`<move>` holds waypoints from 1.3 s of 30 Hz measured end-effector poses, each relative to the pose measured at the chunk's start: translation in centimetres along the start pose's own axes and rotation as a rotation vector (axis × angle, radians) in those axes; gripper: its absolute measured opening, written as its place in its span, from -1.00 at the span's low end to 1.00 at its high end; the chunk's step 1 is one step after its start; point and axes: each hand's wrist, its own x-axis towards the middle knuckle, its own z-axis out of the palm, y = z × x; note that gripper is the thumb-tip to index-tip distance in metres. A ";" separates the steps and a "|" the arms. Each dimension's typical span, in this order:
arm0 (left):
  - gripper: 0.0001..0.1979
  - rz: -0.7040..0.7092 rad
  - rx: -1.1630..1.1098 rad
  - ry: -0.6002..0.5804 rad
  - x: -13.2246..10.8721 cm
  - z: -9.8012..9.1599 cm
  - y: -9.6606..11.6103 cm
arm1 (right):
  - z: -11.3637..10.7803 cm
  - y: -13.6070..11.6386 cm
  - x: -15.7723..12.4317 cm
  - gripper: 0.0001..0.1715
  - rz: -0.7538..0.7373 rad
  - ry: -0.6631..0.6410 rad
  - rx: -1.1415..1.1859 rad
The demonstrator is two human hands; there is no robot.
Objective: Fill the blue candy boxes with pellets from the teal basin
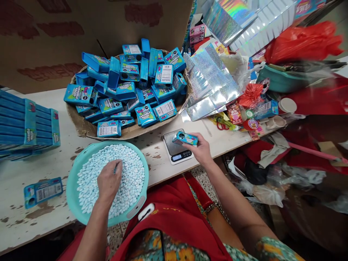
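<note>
My right hand is wrapped around a small blue candy box, holding it tilted just over a kitchen scale with a lit display. Whether the box touches the scale's plate, I cannot tell. My left hand is over the pale blue and white candies that fill a round turquoise tub. Its fingers are curled together, and what they hold, if anything, is hidden. One more blue box lies flat on the table, left of the tub.
Behind the tub, a cut-down cardboard carton is heaped with blue candy boxes. Stacked blue boxes stand at the left. Holographic sheets, a red plastic bag and a teal basin crowd the right. The white table has worn patches.
</note>
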 end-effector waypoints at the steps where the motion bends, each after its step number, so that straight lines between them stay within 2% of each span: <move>1: -0.67 -0.002 -0.001 -0.002 0.0 0.0 0.0 | 0.4 1.1 0.2 -0.49 0.005 -0.033 -0.001; 5: -0.66 -0.016 -0.003 -0.012 0.0 0.0 0.1 | 1.2 3.9 0.5 -0.47 0.042 -0.096 0.010; 9: -0.66 -0.016 0.002 -0.004 0.0 -0.2 0.0 | -0.4 3.8 -0.2 -0.24 0.050 -0.063 0.014; 11: -0.66 -0.004 0.007 0.009 0.1 -0.2 0.0 | -1.8 3.6 -0.8 -0.32 0.096 0.031 0.027; 13: -0.66 0.014 0.006 0.031 0.4 -0.3 0.1 | -3.1 3.8 -1.4 -0.47 0.168 0.179 0.038; 16: -0.67 0.034 0.000 0.044 1.0 -0.3 0.3 | -4.5 4.8 -2.3 -0.52 0.253 0.362 0.041; 20: -0.66 0.046 -0.004 0.052 1.6 0.0 0.8 | -5.4 6.1 -3.2 -0.52 0.286 0.439 0.037; 26: -0.65 0.060 0.013 0.046 1.8 0.1 1.0 | -5.3 6.2 -3.7 -0.52 0.276 0.475 0.015; 39: -0.68 0.044 -0.002 0.089 1.4 -0.5 0.3 | -4.1 6.2 -3.5 -0.51 0.297 0.416 0.012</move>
